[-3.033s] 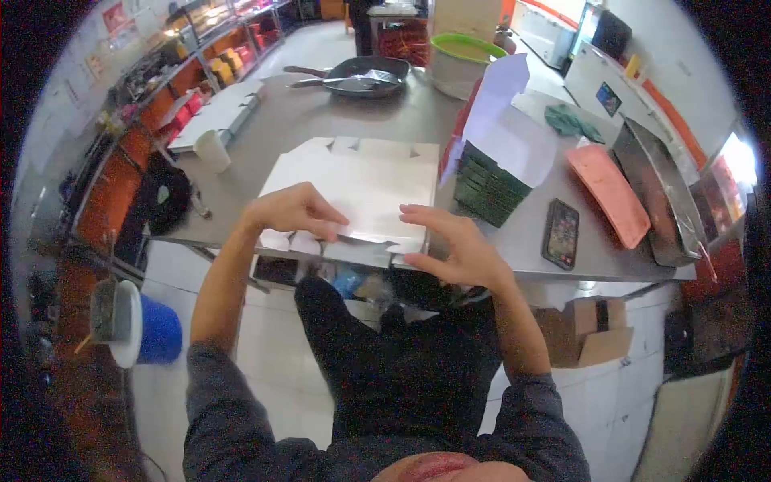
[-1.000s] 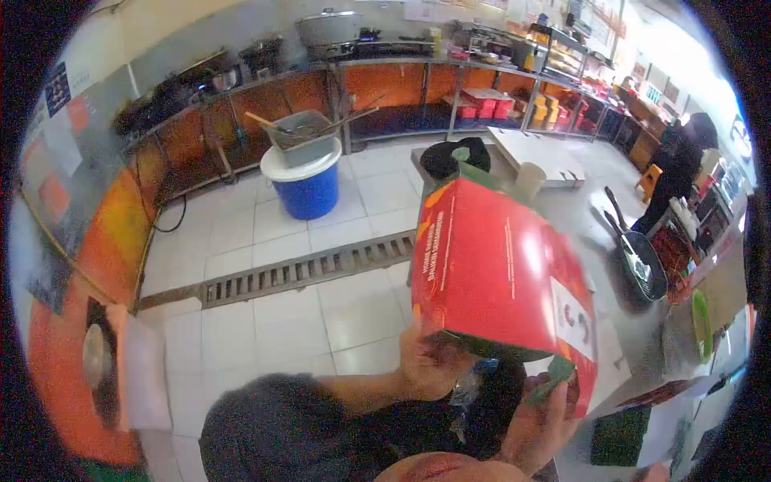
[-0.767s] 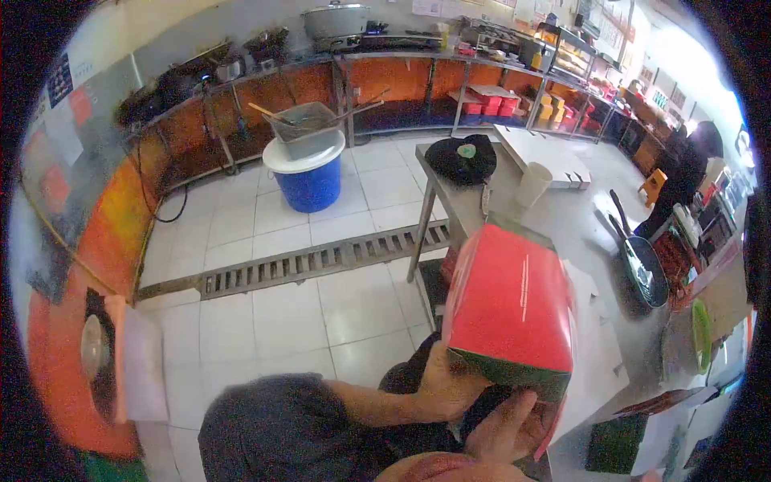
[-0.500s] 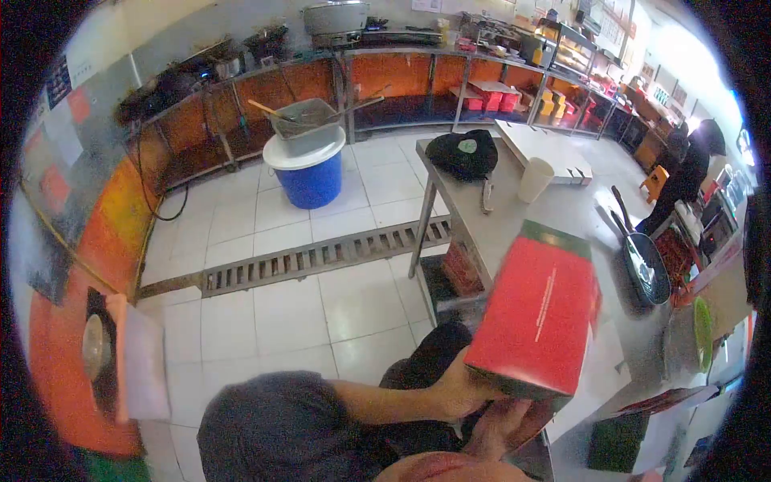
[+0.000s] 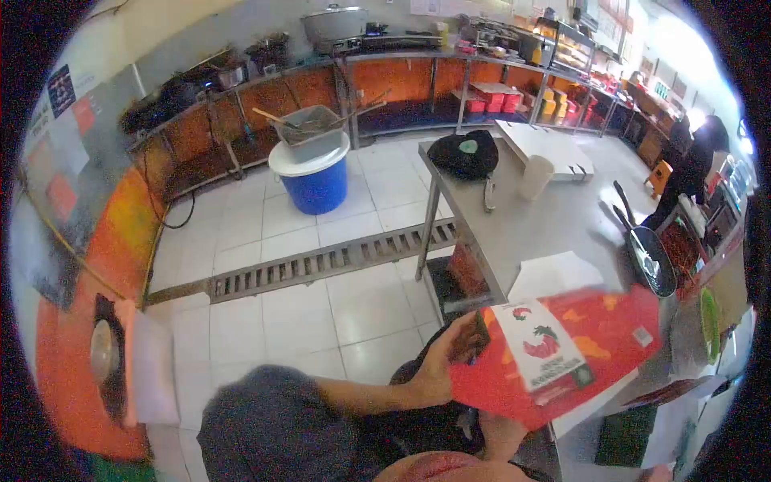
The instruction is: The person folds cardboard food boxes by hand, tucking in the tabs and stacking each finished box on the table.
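A red cardboard box lies tilted in front of me over the near end of the steel table. Its printed face carries a white panel with red and green pictures and lettering. My left hand grips the box at its left end, fingers closed round the edge. From below, my right hand holds the near side; its fingers are mostly hidden by the box. A white sheet lies on the table just beyond the box.
The steel table bears a black cap, a white cup, a white board and a black pan. A blue bucket stands beyond the floor drain. A person in dark clothes stands far right.
The box has turned from upright on end to lying over, so its printed panel now shows. It sits lower and further right, with both hands still on it.
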Motion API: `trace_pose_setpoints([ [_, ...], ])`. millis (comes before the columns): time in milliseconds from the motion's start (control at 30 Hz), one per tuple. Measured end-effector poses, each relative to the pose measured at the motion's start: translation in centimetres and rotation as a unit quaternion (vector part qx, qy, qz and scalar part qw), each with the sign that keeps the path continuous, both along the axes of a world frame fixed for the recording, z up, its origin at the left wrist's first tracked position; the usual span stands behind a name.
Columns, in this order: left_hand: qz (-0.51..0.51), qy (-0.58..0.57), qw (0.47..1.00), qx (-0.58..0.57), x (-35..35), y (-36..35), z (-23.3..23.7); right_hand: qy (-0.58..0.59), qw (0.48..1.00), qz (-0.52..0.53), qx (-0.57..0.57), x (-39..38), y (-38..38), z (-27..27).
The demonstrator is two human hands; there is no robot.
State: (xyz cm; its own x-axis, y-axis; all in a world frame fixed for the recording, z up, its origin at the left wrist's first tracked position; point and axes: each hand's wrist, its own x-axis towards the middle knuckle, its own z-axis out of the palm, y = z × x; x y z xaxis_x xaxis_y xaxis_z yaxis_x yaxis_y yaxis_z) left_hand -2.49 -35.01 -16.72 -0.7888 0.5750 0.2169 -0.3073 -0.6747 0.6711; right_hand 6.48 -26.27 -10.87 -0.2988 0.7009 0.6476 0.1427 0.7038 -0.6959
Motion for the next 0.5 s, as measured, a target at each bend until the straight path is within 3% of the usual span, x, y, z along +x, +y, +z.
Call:
trace_pose_setpoints([
  [33, 0.001, 0.003, 1.0, 0.0, -0.3, 0.2, -0.5, -0.011, 1.0, -0.012, 0.026, -0.1, 0.2, 0.4],
  [100, -0.088, -0.146, 0.985, 0.024, -0.7, 0.1, -0.1, -0.037, 0.996, -0.031, 0.075, -0.1, 0.5, 1.0],
  [133, -0.077, -0.178, 0.975, 0.11, -0.3, -0.2, 0.8, -0.036, 0.996, -0.021, 0.076, 0.1, 0.9, 1.2],
  [167, -0.065, -0.177, 0.975, 0.113, -0.2, -0.2, 1.5, -0.027, 0.987, -0.139, 0.074, 0.5, 1.3, 1.3],
  [200, -0.04, -0.081, 0.996, -0.001, -0.1, -0.1, 1.8, -0.019, 0.964, -0.255, 0.071, 0.9, 1.8, 1.1],
  [233, -0.015, 0.013, 0.993, -0.119, 0.1, -0.3, 3.2, -0.023, 0.967, -0.244, 0.071, 1.2, 2.2, 0.6],
  [267, -0.027, 0.13, 0.972, -0.194, -0.6, -1.0, 4.6, 0.106, 0.979, -0.131, -0.11, 1.7, 2.6, 0.1],
  [300, -0.024, 0.125, 0.972, -0.197, -1.1, -1.2, 5.3, 0.228, 0.93, -0.016, -0.287, 2.3, 2.9, -0.3],
  [333, -0.087, 0.121, 0.976, -0.159, -1.4, -1.1, 5.7, 0.251, 0.891, 0.071, -0.371, 3.1, 3.1, 0.0],
  [367, -0.15, 0.118, 0.974, -0.118, -1.5, -0.8, 5.8, 0.249, 0.891, 0.072, -0.373, 4.3, 3.7, -0.1],
  [433, -0.168, 0.179, 0.958, -0.147, -2.5, -0.1, 5.3, 0.217, 0.768, 0.217, -0.562, 6.2, 4.8, 0.1],
  [467, -0.195, 0.062, 0.971, -0.121, -2.7, 0.3, 5.4, 0.18, 0.828, 0.169, -0.503, 6.7, 4.5, -0.4],
  [500, -0.221, -0.056, 0.969, -0.093, -2.8, 0.7, 5.7, 0.181, 0.83, 0.167, -0.501, 6.7, 4.7, -1.4],
])
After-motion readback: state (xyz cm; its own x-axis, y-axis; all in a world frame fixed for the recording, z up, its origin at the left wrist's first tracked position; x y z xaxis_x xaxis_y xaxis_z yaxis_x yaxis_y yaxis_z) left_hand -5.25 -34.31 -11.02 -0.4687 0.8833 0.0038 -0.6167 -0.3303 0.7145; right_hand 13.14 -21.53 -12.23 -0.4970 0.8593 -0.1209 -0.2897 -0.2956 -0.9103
